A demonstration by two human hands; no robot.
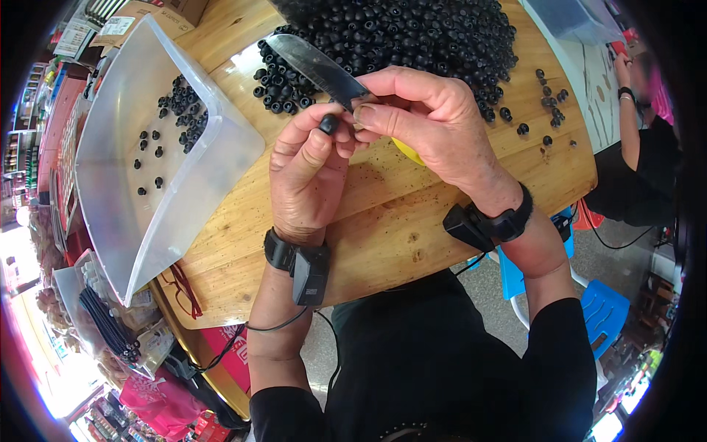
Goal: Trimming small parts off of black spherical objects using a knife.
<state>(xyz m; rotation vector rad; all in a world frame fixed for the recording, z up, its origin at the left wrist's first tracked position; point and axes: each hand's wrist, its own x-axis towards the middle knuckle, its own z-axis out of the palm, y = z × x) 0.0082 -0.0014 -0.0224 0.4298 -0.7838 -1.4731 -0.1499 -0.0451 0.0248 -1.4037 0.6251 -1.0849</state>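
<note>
My left hand (pixel 305 166) pinches a small black rounded part (pixel 328 124) between thumb and fingertips, above the wooden table. My right hand (pixel 434 121) is closed on a knife; its broad steel blade (pixel 313 68) points up and left. A bit of yellow, apparently the handle (pixel 409 152), shows beneath the right palm. Both hands nearly meet, with the blade's base close beside the black part; whether the edge touches it cannot be made out. Just beyond them lies a large heap of similar black parts (pixel 412 33), some with hollow ends.
A translucent plastic bin (pixel 228 129) at the left holds several black parts. Red-framed glasses (pixel 184 291) lie near the table's (pixel 390 243) left front edge. Loose parts (pixel 546 140) are scattered at the right. Another person's arm (pixel 627 110) shows far right, near a blue chair (pixel 605 317).
</note>
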